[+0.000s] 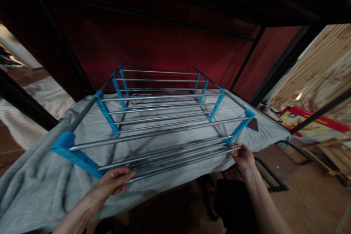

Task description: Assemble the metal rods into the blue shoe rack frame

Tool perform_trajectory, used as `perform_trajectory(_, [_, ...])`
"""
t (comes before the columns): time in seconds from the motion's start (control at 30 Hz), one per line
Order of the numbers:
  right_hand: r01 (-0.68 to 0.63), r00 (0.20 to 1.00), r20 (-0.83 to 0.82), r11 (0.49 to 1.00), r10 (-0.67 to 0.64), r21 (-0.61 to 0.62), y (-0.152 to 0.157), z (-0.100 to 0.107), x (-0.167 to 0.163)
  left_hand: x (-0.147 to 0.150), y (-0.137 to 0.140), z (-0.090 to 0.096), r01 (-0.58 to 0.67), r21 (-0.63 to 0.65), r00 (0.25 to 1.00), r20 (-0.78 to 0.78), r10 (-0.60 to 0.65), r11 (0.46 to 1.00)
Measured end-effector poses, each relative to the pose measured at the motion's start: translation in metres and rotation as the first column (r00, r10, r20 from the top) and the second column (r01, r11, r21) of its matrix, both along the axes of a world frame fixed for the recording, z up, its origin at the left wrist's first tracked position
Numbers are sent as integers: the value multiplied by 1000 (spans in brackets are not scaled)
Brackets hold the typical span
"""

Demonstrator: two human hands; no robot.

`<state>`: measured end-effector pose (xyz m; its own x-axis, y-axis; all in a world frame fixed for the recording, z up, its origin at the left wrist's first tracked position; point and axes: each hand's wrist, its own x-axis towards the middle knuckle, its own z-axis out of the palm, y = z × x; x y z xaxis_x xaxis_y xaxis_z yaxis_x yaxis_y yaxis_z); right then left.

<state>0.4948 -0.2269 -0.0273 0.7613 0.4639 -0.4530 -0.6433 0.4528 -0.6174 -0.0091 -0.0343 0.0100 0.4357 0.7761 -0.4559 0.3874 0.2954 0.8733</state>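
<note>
A metal rod (181, 165) spans the front of a rack (164, 131) made of grey tubes and blue plastic brackets. Near the rod's left end, my left hand (117, 180) is closed around it. Its right end is pinched in the fingers of my right hand (242, 156). The left front blue bracket (79, 155) stands just beyond my left hand, and the right front blue bracket (239, 127) is just above my right hand. Both rod ends appear apart from the brackets. The rack lies on a grey cloth (35, 175).
A dark phone-like object (252, 124) lies on the cloth at the right. Black frame posts stand on both sides, with a dark red panel (164, 44) behind. On the floor at right are a red and yellow box (312, 122) and broken cardboard (329, 159).
</note>
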Motion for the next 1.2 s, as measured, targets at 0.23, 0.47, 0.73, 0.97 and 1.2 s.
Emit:
perform_trajectory(0.23, [13,991,-132,999,-8,33,6,2,-8,0,8,-2,283,-41,958,68,-280,958])
perform_trajectory(0.47, [11,994,-104,999,-14,-33,10,3,-9,0,24,-21,393,22,920,0,-393,919])
perform_trajectory(0.73, [2,997,-72,999,-5,-45,10,1,-12,6,23,-33,502,133,865,-80,-496,854])
perform_trajectory(0.97, [-102,994,-32,994,101,-41,20,-5,-24,20,12,-23,509,159,860,-136,-492,846])
perform_trajectory(1.2, [-185,982,-42,981,183,-57,24,2,-38,26,11,-28,568,345,822,-287,-493,747])
